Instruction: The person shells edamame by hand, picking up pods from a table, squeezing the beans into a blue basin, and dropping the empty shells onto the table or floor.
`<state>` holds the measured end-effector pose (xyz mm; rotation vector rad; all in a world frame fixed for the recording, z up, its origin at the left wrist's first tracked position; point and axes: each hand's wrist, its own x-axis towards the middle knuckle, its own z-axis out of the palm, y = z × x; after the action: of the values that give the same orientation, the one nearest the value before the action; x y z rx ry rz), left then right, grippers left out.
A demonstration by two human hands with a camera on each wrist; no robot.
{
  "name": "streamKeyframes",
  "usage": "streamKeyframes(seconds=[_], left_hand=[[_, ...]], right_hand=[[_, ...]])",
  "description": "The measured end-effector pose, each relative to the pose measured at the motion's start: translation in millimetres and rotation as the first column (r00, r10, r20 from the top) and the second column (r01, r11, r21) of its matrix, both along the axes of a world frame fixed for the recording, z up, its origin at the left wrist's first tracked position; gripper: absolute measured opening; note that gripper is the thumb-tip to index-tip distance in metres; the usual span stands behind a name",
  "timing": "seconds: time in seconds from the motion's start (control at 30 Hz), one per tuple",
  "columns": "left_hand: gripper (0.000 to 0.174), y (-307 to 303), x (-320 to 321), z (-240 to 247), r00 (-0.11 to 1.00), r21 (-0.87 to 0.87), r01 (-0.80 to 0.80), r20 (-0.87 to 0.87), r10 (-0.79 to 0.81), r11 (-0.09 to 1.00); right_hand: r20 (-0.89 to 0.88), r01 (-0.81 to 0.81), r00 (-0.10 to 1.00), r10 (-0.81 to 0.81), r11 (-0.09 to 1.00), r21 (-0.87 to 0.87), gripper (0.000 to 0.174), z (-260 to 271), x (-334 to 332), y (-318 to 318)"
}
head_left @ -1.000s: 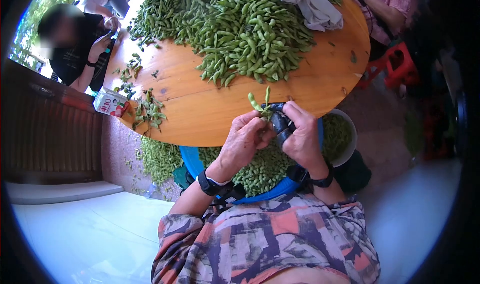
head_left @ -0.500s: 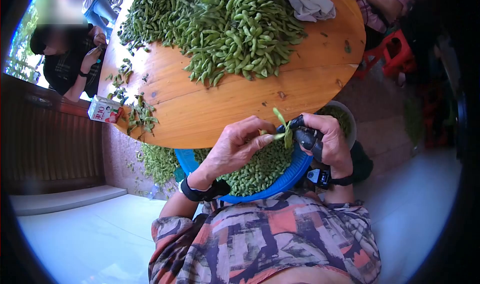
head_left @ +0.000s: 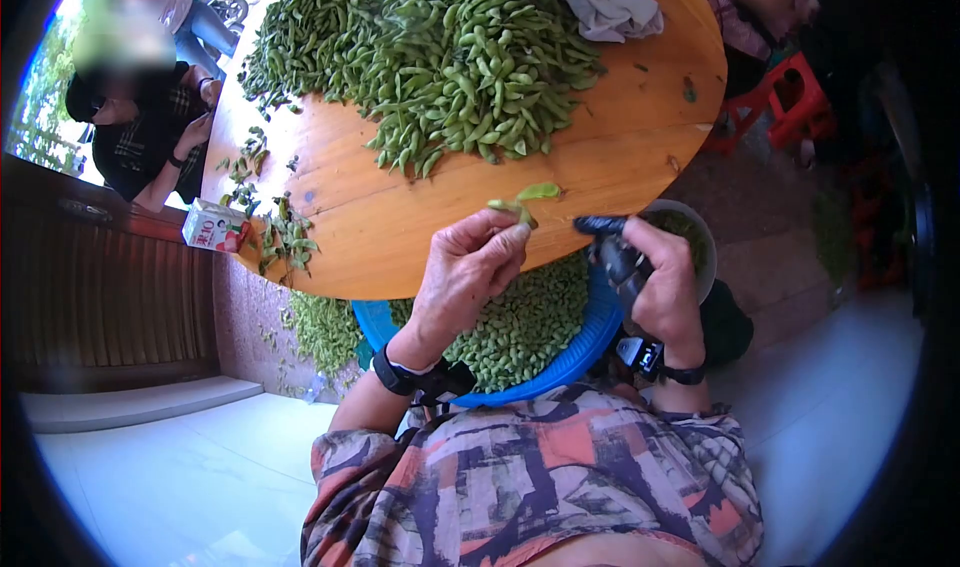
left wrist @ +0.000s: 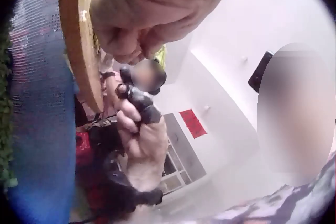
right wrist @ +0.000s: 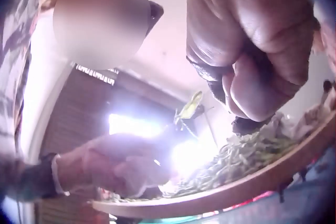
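Note:
My left hand (head_left: 465, 267) pinches a green soybean pod (head_left: 515, 210) between thumb and fingers, over the near edge of the table. Another green pod (head_left: 541, 191) sticks out just past the fingertips. To the right is my right hand (head_left: 662, 282), apart from the pods, its fingers curled and black coverings (head_left: 620, 262) on the thumb and forefinger. No held thing shows in it. Below both hands, a blue basin (head_left: 603, 332) is filled with many green pods (head_left: 520, 327). In the right wrist view, a pod (right wrist: 190, 106) rises above my left hand (right wrist: 121, 163).
A large heap of soybean pods (head_left: 470, 77) covers the back of the round wooden table (head_left: 600, 162), beside a grey cloth (head_left: 610, 7). Loose sprigs (head_left: 288, 237) and a drink carton (head_left: 213, 225) lie left. A pale bucket (head_left: 706, 237) and red stool (head_left: 800, 102) stand right. Other people sit around.
My hands were together at the sprig of pods and have drawn apart. The left has moved slightly left with the pods; the right has moved right, off them.

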<state>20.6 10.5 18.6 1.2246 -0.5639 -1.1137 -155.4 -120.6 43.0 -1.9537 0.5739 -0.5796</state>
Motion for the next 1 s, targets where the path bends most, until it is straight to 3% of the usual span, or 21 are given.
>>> streamKeyframes(seconds=[0.03,0.07,0.17,0.33,0.43,0.5,0.6,0.67,1.0], left_hand=[[0.016,-1.8,-1.4,0.3,0.998,0.014,-0.046,-0.044,0.047,0.999],[0.016,-2.8,-2.6,0.7,0.998,0.017,-0.042,-0.044,0.043,0.999],[0.018,-5.9,-8.9,-1.6,0.998,0.076,-0.052,0.022,0.051,0.996],[0.012,-4.7,-10.7,-12.6,0.99,0.039,-0.098,0.104,0.093,0.994],[0.011,-6.9,-13.9,-14.2,0.977,-0.01,-0.146,0.155,0.146,0.989],[0.01,-6.8,-15.3,-15.1,0.969,-0.04,-0.149,0.194,0.154,0.988],[0.008,-6.6,-16.5,-20.3,0.945,-0.029,-0.14,0.296,0.142,0.99],[0.007,-4.8,-15.4,-33.9,0.872,-0.062,-0.171,0.455,0.181,0.983],[0.007,-5.1,-22.8,-32.9,0.876,-0.057,-0.185,0.442,0.191,0.981]], right_hand=[[-0.014,-0.089,0.996,0.088,0.995,-0.036,0.028,-1.9,-1.0,1.0],[0.114,-0.127,0.984,0.136,0.988,-0.083,0.031,-9.9,4.1,5.4],[-0.028,-0.042,0.999,0.039,0.995,-0.091,0.03,-7.5,14.3,16.5],[-0.015,0.006,1.0,-0.006,0.999,-0.048,0.027,-16.0,25.4,16.3],[0.031,0.022,0.999,-0.024,0.999,0.043,0.026,-21.0,29.8,13.8],[0.029,-0.04,0.999,0.032,0.953,0.299,0.027,-25.2,29.5,10.0],[0.061,-0.085,0.996,0.068,0.931,0.354,0.027,-30.0,29.2,5.7],[0.052,-0.071,0.997,0.054,0.911,0.407,0.027,-27.0,29.1,7.3],[0.013,-0.058,0.998,0.059,0.874,0.483,0.023,-32.8,24.7,5.8]])
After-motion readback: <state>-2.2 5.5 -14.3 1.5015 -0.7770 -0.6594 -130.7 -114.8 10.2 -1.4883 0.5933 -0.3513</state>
